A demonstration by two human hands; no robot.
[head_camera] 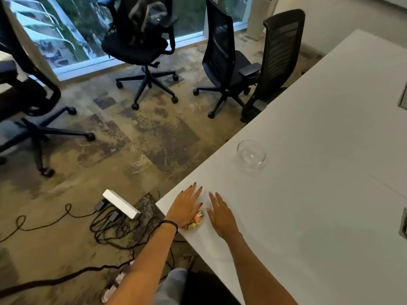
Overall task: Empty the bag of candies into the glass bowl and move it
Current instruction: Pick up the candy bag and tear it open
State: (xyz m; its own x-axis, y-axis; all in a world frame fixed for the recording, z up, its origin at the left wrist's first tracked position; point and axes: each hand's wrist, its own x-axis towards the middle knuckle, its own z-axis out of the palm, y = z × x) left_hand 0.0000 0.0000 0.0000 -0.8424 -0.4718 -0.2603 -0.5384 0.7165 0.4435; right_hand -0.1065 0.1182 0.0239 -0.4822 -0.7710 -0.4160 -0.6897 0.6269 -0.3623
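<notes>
Both forearms reach from the lower frame onto the white table [319, 194]. Between the hands, close to the table's near corner edge, lies the bag of candies [195, 220], clear crinkled plastic over shiny gold wrappers. Left hand [186, 205] and right hand [221, 215] flank it, fingers spread flat, gripping nothing. No writing is legible. Farther along, the round glass bowl [251, 155] stands empty near the edge, with smooth bare tabletop stretching beyond.

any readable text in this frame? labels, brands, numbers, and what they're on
None readable.
Bag of candies, between the left hand and right hand: bright wrappers, any print too blurred to read.
Glass bowl: no marking visible.
White table: no text visible.
White box on the floor: no label legible.
</notes>
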